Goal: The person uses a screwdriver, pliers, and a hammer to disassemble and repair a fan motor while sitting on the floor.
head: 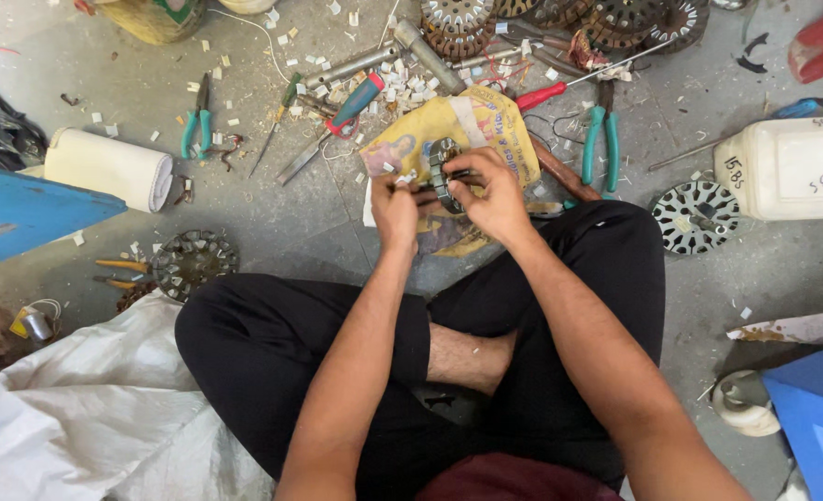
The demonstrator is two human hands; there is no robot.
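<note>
Seated cross-legged on grey concrete floor [272,218], gripping small round slotted metal motor core [443,167] over yellow printed sack [485,125]: left hand [395,206] and right hand [495,195] both closed on it. Best done with core steadied, fingertips working 1 slot at a time.

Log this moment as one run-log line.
left hand: grips stator core | right hand: grips it too | beneath: yellow sack | nearby: teal pliers

Two teal pliers [198,123] [601,139] — one white roll [105,167] — two hands [395,209] [495,197]
</note>
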